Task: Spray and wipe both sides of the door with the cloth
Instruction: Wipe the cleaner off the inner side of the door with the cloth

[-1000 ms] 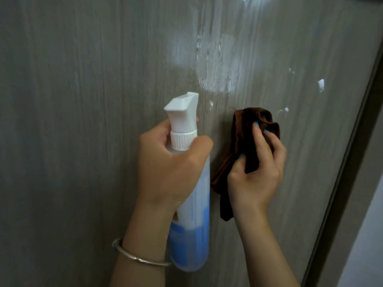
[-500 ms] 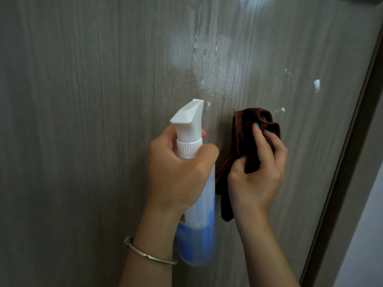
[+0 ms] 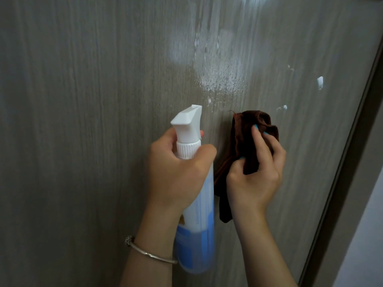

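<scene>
Up close, the head camera faces a grey-brown wood-grain door [image 3: 83, 121] that fills nearly the whole view. At about 12 o'clock from the two hands, a wet patch of white spray foam [image 3: 219, 79] glistens on the door's surface, with thin runs above it. Smaller white foam flecks [image 3: 320, 82] sit at roughly 2 o'clock, towards the door's right edge.

At the centre, the left hand [image 3: 178, 172] grips the neck of a translucent plastic spray bottle with a white nozzle and blue label [image 3: 196, 214]. Its fingers and thumb are curled tightly round the ridged white collar, and one fingertip shows just beyond the trigger. The nozzle points up towards 1 o'clock, at the wet patch, and the bottle body hangs down towards 6 o'clock along the forearm. A thin silver bangle [image 3: 149, 253] circles the left wrist at 7 o'clock.

Just beside it, at 3 o'clock, the right hand [image 3: 255, 179] holds a bunched dark brown cloth [image 3: 248, 129] against the door, fingers curled over the folds and thumb pinching from below. The cloth lies directly below the wet patch; one tail dangles towards 6 o'clock. Whether the cloth actually presses the door is hard to tell.

Along the right, a dark door frame [image 3: 348, 162] slants down towards 5 o'clock, with a pale wall [image 3: 369, 245] beyond.
</scene>
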`<state>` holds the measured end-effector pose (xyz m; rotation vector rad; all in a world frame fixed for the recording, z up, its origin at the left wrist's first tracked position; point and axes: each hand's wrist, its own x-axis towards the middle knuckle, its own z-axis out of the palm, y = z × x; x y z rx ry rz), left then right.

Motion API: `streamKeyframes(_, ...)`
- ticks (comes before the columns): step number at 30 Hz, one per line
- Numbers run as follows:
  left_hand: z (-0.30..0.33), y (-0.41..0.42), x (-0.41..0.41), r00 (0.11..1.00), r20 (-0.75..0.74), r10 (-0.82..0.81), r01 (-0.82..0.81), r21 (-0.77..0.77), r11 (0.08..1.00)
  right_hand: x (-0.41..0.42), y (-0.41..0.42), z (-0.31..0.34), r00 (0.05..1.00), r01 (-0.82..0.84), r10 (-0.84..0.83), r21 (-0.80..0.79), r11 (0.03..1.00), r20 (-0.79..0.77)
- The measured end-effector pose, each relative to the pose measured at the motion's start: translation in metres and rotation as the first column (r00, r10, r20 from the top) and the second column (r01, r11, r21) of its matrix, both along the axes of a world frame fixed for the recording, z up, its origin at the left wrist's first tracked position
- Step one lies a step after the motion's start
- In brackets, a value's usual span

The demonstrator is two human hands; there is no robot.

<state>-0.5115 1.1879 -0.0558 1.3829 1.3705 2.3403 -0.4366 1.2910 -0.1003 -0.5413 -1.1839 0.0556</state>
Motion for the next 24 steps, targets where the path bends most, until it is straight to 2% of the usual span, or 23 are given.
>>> streamKeyframes(7, -0.006, 0.004, -0.003, 0.997, -0.021, 0.077, -0.077, 0.009, 0.997, -0.003, 0.000, -0.002, 1.000, 0.003, -0.003, 0.004, 1.000, 0.019)
streamKeyframes(15, -0.003, 0.002, -0.010, 0.996, -0.011, 0.091, -0.090, 0.073, 0.993, -0.004, 0.000, 0.002, 0.998, 0.004, -0.006, 0.038, 0.999, 0.055)
streamKeyframes(22, 0.005, 0.007, -0.026, 0.985, -0.072, 0.158, -0.151, 0.086, 0.985, -0.004, 0.027, 0.070, 0.982, 0.096, -0.139, 0.301, 0.949, 0.127)
streamKeyframes(24, 0.009, 0.010, -0.030, 0.984, -0.053, 0.171, -0.166, 0.082, 0.983, -0.008, 0.033, 0.091, 0.962, 0.142, -0.206, 0.317, 0.938, 0.178)
